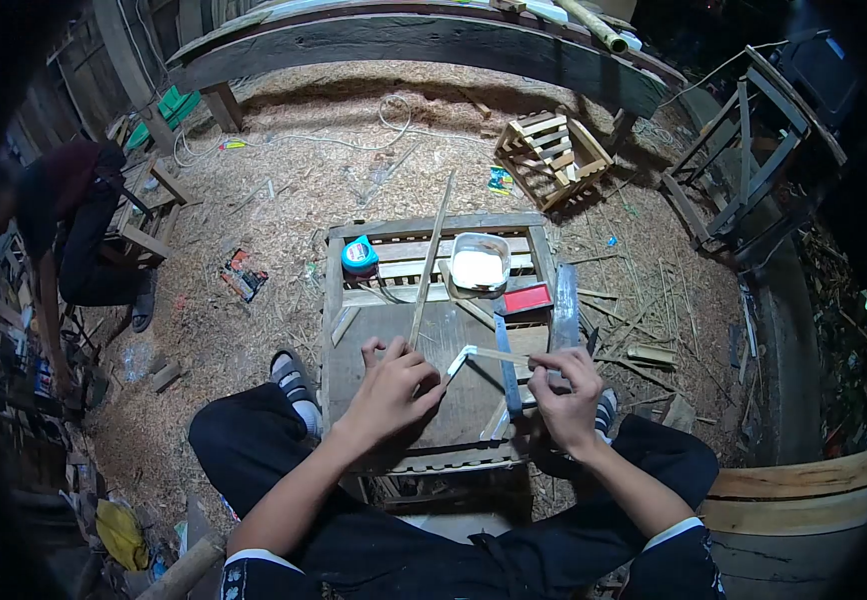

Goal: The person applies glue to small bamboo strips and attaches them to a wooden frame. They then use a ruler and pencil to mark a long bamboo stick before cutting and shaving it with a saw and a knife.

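Note:
Two thin wooden strips [500, 355] meet at an angle above the low slatted table, with white stuff smeared at their corner. My left hand [394, 388] is closed on the end of the shorter, whitened strip. My right hand [567, 392] pinches the far end of the other strip. Behind the corner stands a tub of white paste [480, 262]. A metal ruler [507, 368] lies under the strips near my right hand, below a red rectangular block [527, 298]. A long thin stick [434, 258] slants over the table beyond my left hand.
A blue tape measure [360, 256] sits on the table's [337, 290] far left corner. A wide metal bar [566, 308] lies along its right edge. Beyond are a slatted wooden crate [556, 158], a long bench [414, 50] and sawdust-covered ground. Another person [79, 220] bends down at left.

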### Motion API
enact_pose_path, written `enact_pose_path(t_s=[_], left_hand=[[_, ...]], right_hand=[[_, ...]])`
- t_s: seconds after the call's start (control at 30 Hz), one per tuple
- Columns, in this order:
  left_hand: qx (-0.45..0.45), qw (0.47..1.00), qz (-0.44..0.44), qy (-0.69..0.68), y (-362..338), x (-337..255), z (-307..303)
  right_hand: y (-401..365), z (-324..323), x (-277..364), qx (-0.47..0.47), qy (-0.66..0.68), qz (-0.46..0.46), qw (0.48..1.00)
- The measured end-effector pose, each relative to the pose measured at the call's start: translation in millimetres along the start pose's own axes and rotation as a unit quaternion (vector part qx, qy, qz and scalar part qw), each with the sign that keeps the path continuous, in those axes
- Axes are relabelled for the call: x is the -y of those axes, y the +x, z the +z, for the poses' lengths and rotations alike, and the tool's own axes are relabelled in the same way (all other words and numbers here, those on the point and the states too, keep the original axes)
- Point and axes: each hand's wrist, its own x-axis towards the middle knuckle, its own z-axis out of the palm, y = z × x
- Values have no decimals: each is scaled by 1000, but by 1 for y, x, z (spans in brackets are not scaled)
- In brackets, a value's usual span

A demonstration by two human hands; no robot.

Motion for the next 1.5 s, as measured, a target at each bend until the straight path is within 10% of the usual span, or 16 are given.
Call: enact_pose_path(t_s=[1.5], left_hand=[[6, 1000, -3, -10, 0, -2, -1]], right_hand=[[4, 0, -4, 11, -18, -28, 999]])
